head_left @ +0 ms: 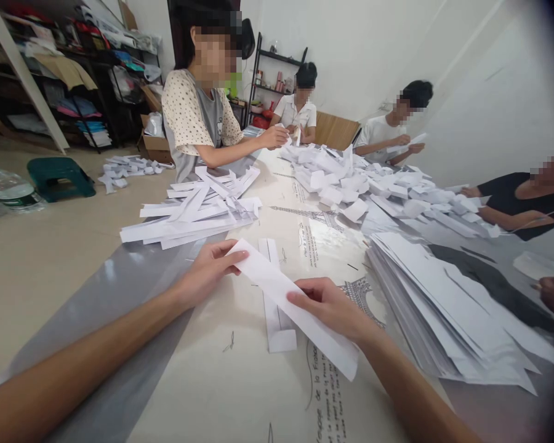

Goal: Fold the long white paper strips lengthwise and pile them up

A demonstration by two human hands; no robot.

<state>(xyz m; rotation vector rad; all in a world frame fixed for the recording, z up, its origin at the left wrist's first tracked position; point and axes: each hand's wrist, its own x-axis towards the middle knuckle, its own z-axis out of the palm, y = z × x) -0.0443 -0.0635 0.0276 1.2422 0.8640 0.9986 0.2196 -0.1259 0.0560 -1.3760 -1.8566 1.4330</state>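
Observation:
Both of my hands hold one long white paper strip (277,289), slanting over the table from upper left to lower right. My left hand (212,267) pinches its far left end between thumb and fingers. Farther along the strip, my right hand (325,301) grips it with the thumb on top and fingers beneath. Under the held strip, a folded paper piece (277,340) lies on the printed tablecloth (203,381), its middle partly covered. To the right rests a thick stack of flat white paper sheets (425,295).
Beyond my left hand lies a loose pile of paper strips (189,212). A large heap of folded papers (351,175) spreads across the table's far right. Several people sit around the table, handling paper. A green stool (60,178) and a water bottle (9,187) stand on the floor.

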